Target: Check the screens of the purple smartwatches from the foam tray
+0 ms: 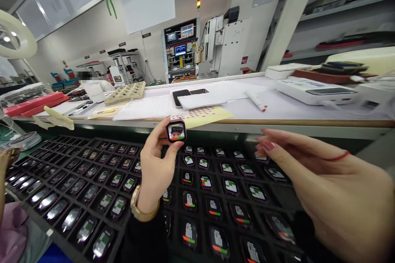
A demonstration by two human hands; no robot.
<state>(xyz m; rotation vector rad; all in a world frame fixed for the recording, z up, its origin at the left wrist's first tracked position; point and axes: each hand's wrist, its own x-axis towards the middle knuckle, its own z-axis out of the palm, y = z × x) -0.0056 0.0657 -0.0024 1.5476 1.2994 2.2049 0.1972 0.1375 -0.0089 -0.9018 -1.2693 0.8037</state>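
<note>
My left hand (159, 164) is closed on a strapless smartwatch (176, 130), thumb at its lower edge and fingers behind. Its lit screen faces me, showing a camera-like picture with a red and green strip at the bottom. To the right, my right hand (321, 181) hovers over the tray, fingers stretched out and slightly apart from the thumb; I make out nothing held in it. Below both hands lies a black compartment tray (123, 230), with several more watches (189, 232) in its cells, many with green, white or red screens.
A white shelf (237, 104) runs behind the tray, carrying phones (180, 98), papers (145, 107), a beige holed tray (125, 92) and a white device (314, 91). At the far left, another person's hand (4, 160) holds a small item. Green-handled pliers (110, 4) hang above.
</note>
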